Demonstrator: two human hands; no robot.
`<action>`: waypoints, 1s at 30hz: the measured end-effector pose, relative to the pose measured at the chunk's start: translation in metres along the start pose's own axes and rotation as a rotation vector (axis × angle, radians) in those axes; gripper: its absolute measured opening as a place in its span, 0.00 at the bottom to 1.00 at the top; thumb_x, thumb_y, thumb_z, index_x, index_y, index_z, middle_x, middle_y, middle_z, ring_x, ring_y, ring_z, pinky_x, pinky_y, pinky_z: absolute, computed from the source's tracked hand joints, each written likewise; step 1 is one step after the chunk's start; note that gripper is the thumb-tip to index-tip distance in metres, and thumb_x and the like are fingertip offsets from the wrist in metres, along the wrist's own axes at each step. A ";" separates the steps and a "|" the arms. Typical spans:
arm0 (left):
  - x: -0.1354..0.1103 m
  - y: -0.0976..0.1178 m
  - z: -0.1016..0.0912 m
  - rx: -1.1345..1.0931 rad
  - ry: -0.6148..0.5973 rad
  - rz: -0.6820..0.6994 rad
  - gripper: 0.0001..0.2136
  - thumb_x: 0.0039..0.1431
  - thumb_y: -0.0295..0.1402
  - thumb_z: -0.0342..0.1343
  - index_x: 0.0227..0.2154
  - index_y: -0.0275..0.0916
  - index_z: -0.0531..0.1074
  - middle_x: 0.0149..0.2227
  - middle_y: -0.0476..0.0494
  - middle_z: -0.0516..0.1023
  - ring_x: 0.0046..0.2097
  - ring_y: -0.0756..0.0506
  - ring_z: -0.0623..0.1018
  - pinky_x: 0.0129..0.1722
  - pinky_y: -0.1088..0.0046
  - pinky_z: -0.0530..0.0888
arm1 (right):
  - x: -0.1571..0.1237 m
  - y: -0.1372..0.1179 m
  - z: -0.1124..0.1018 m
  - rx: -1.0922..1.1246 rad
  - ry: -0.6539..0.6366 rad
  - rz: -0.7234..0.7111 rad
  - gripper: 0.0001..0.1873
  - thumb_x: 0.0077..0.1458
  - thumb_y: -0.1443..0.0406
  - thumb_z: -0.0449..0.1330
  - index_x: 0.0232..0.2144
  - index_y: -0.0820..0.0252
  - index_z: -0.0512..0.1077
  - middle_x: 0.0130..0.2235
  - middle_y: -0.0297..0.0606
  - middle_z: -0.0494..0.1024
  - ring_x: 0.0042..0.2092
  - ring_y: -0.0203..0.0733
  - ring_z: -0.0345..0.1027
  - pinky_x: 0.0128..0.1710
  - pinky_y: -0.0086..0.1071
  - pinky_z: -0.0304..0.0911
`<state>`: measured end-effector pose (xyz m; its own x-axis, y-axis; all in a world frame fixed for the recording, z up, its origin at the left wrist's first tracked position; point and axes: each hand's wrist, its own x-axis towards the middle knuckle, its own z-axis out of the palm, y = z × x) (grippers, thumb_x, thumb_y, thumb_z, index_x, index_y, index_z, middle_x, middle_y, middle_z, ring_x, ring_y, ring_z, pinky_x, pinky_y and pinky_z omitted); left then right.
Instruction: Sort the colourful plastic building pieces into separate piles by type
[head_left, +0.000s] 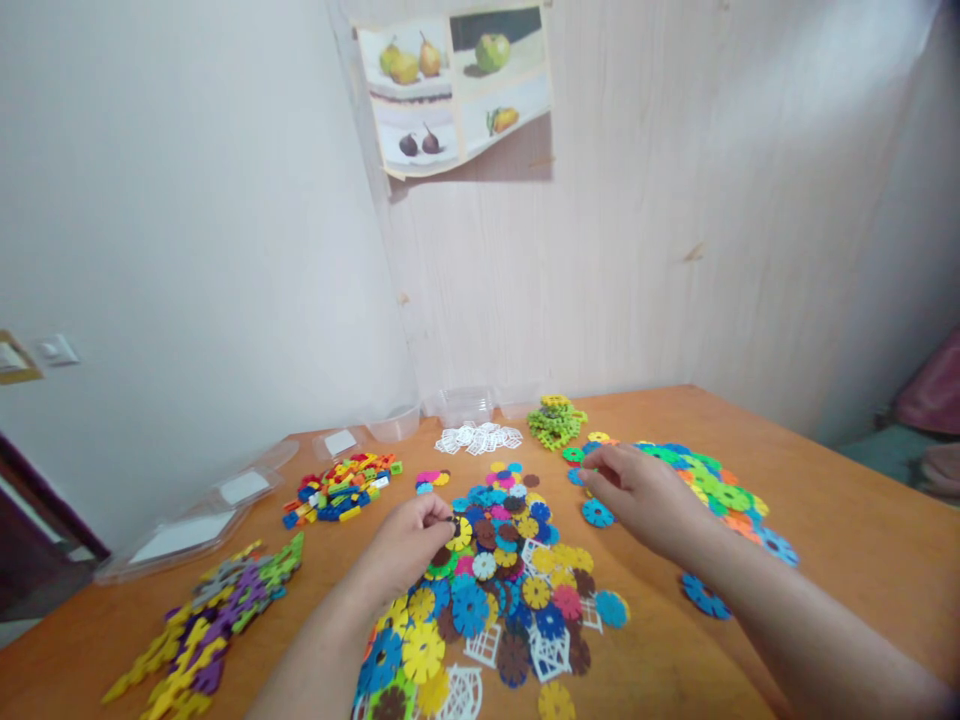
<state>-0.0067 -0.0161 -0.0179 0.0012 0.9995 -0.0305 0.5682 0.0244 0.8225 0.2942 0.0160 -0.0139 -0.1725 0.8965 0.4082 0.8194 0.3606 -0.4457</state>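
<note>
My left hand [411, 545] is at the left edge of a mixed pile of notched plastic discs [470, 605], in blue, yellow, brown, pink and green. Its fingers are pinched together beside a yellow disc [461, 533]; a dark bit shows at the fingertips, too small to name. My right hand [637, 492] is over the near left part of a second pile of larger notched discs [727, 496]. Its fingers are bent together, and what they hold, if anything, is hidden. A blue disc [598, 513] lies just below its fingertips. White lattice pieces [550, 652] lie among the mixed discs.
Small coloured bricks [341, 490] and purple, yellow and grey interlocking pieces [217, 630] lie on the left of the wooden table [840, 560]. Farther back are white lattice pieces [478, 438], a green stack [556, 422] and clear plastic containers [466, 405]. Clear lids [180, 535] line the left edge.
</note>
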 end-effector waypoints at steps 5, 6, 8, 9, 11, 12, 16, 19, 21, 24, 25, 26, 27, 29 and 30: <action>-0.002 0.004 0.001 -0.030 0.015 0.054 0.11 0.50 0.41 0.54 0.30 0.38 0.70 0.25 0.52 0.69 0.27 0.50 0.66 0.27 0.76 0.61 | -0.006 -0.012 0.006 0.040 -0.036 -0.033 0.13 0.60 0.60 0.51 0.34 0.57 0.73 0.34 0.38 0.75 0.35 0.41 0.68 0.33 0.31 0.56; -0.002 0.006 0.001 -0.041 0.012 0.058 0.12 0.50 0.41 0.54 0.32 0.38 0.70 0.26 0.52 0.69 0.27 0.50 0.66 0.27 0.76 0.61 | -0.008 -0.016 0.007 0.051 -0.047 -0.044 0.12 0.60 0.60 0.51 0.34 0.57 0.74 0.34 0.39 0.75 0.36 0.41 0.68 0.33 0.31 0.56; -0.004 0.009 0.002 -0.074 -0.011 0.059 0.12 0.51 0.41 0.55 0.33 0.38 0.71 0.26 0.52 0.69 0.27 0.50 0.66 0.27 0.76 0.61 | -0.012 -0.026 0.012 0.082 -0.074 -0.066 0.12 0.60 0.60 0.52 0.35 0.57 0.74 0.34 0.39 0.75 0.36 0.41 0.68 0.35 0.31 0.57; -0.005 0.011 0.003 -0.093 -0.029 0.058 0.12 0.52 0.42 0.55 0.34 0.38 0.71 0.27 0.52 0.69 0.27 0.50 0.66 0.27 0.76 0.61 | -0.015 -0.031 0.015 0.099 -0.091 -0.078 0.12 0.60 0.60 0.53 0.35 0.57 0.74 0.35 0.39 0.76 0.36 0.41 0.68 0.35 0.31 0.58; -0.007 0.014 0.004 -0.126 -0.072 0.064 0.12 0.53 0.42 0.55 0.35 0.38 0.71 0.28 0.52 0.69 0.28 0.50 0.66 0.28 0.76 0.62 | -0.021 -0.042 0.022 0.142 -0.124 -0.111 0.12 0.60 0.60 0.53 0.38 0.57 0.75 0.36 0.39 0.76 0.37 0.41 0.69 0.36 0.31 0.58; -0.008 0.016 0.005 -0.137 -0.092 0.075 0.12 0.54 0.42 0.55 0.35 0.38 0.71 0.28 0.51 0.70 0.28 0.50 0.67 0.28 0.76 0.62 | -0.024 -0.048 0.025 0.174 -0.142 -0.130 0.13 0.60 0.60 0.54 0.41 0.57 0.75 0.37 0.39 0.76 0.38 0.41 0.69 0.36 0.31 0.58; -0.012 0.020 0.011 -0.175 -0.185 0.154 0.11 0.57 0.40 0.55 0.37 0.38 0.72 0.32 0.49 0.73 0.33 0.50 0.69 0.34 0.75 0.65 | -0.035 -0.067 0.039 0.350 -0.232 -0.162 0.13 0.59 0.62 0.55 0.44 0.55 0.74 0.36 0.36 0.77 0.36 0.39 0.69 0.34 0.29 0.59; -0.014 0.022 0.015 -0.207 -0.252 0.182 0.11 0.58 0.41 0.55 0.37 0.39 0.72 0.33 0.49 0.73 0.34 0.50 0.69 0.35 0.75 0.66 | -0.037 -0.072 0.045 0.420 -0.265 -0.137 0.10 0.60 0.64 0.52 0.36 0.57 0.74 0.33 0.34 0.77 0.33 0.36 0.67 0.30 0.27 0.57; -0.014 0.021 0.015 -0.213 -0.264 0.170 0.11 0.57 0.42 0.56 0.37 0.39 0.72 0.32 0.49 0.73 0.33 0.50 0.70 0.35 0.74 0.66 | -0.034 -0.069 0.044 0.413 -0.246 -0.113 0.10 0.60 0.65 0.51 0.33 0.58 0.73 0.31 0.34 0.76 0.31 0.35 0.66 0.29 0.26 0.55; -0.009 0.016 0.010 -0.198 -0.227 0.138 0.13 0.58 0.44 0.55 0.37 0.39 0.72 0.34 0.47 0.76 0.36 0.47 0.73 0.37 0.72 0.68 | -0.023 -0.052 0.036 0.350 -0.177 -0.088 0.10 0.60 0.65 0.51 0.30 0.59 0.71 0.28 0.32 0.74 0.30 0.34 0.64 0.27 0.26 0.52; -0.007 0.013 0.008 -0.181 -0.198 0.125 0.14 0.58 0.45 0.54 0.38 0.39 0.72 0.35 0.46 0.77 0.38 0.45 0.74 0.38 0.71 0.69 | -0.018 -0.044 0.032 0.319 -0.139 -0.073 0.10 0.60 0.65 0.51 0.29 0.58 0.70 0.28 0.32 0.73 0.29 0.34 0.64 0.27 0.26 0.51; -0.004 0.009 0.005 -0.158 -0.152 0.113 0.15 0.58 0.45 0.54 0.39 0.39 0.72 0.35 0.46 0.77 0.38 0.44 0.75 0.39 0.70 0.69 | -0.013 -0.034 0.027 0.281 -0.099 -0.052 0.10 0.59 0.65 0.51 0.29 0.58 0.70 0.27 0.32 0.73 0.29 0.35 0.64 0.27 0.27 0.51; 0.000 0.004 0.003 -0.127 -0.098 0.099 0.15 0.58 0.46 0.54 0.40 0.39 0.72 0.36 0.46 0.77 0.39 0.44 0.76 0.39 0.70 0.70 | -0.007 -0.024 0.021 0.238 -0.059 -0.017 0.09 0.59 0.65 0.51 0.30 0.58 0.70 0.27 0.32 0.73 0.29 0.35 0.64 0.27 0.27 0.51; 0.007 -0.005 -0.003 -0.064 0.008 0.081 0.17 0.56 0.46 0.54 0.41 0.40 0.71 0.36 0.46 0.78 0.40 0.43 0.76 0.39 0.69 0.70 | 0.003 -0.002 0.007 0.139 -0.002 0.064 0.09 0.57 0.64 0.52 0.32 0.58 0.71 0.28 0.33 0.74 0.30 0.36 0.65 0.28 0.27 0.50; 0.010 -0.009 -0.005 -0.036 0.045 0.078 0.17 0.55 0.46 0.55 0.41 0.40 0.71 0.37 0.45 0.78 0.40 0.42 0.77 0.39 0.69 0.70 | 0.007 0.009 0.000 0.090 0.001 0.115 0.08 0.56 0.64 0.52 0.33 0.57 0.72 0.28 0.33 0.75 0.30 0.37 0.65 0.27 0.28 0.50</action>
<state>-0.0158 -0.0066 -0.0226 0.0074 0.9982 0.0594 0.5378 -0.0541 0.8413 0.3009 0.0254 -0.0148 -0.0798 0.9327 0.3517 0.7813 0.2776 -0.5590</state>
